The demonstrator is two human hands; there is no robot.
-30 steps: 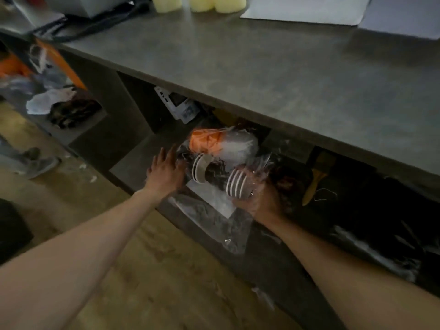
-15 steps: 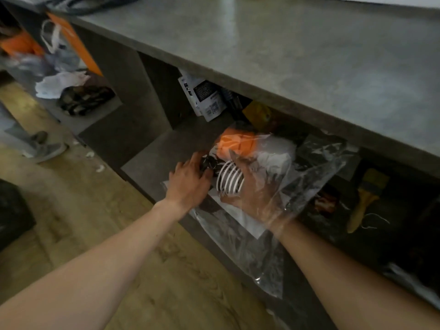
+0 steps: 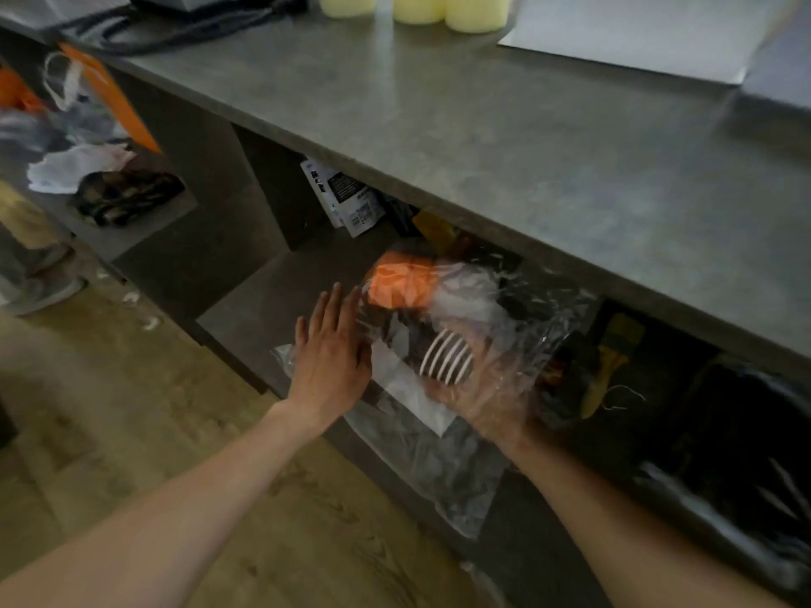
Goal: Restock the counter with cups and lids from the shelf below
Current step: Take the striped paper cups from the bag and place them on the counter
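Observation:
A stack of dark cups with white rims [image 3: 445,359] lies on its side in a clear plastic bag [image 3: 443,458] on the shelf [image 3: 281,291] under the grey counter [image 3: 504,138]. My right hand [image 3: 487,397] reaches inside the bag and grips the stack from below, blurred behind the plastic. My left hand [image 3: 331,359] lies flat with fingers spread on the bag's left edge, beside the cups. An orange stack [image 3: 401,280] rests just behind them in the same bundle.
Pale yellow cups [image 3: 443,8] and white sheets [image 3: 636,32] stand at the counter's back. A printed packet [image 3: 346,199], a yellow-handled brush [image 3: 608,375] and black plastic [image 3: 746,454] crowd the shelf. Clutter [image 3: 87,177] fills the left compartment above the wood floor [image 3: 131,432].
The view tilted up again. My left hand opened flat on the bag's left edge. My right hand shifted right and lower with the cup stack inside the bag.

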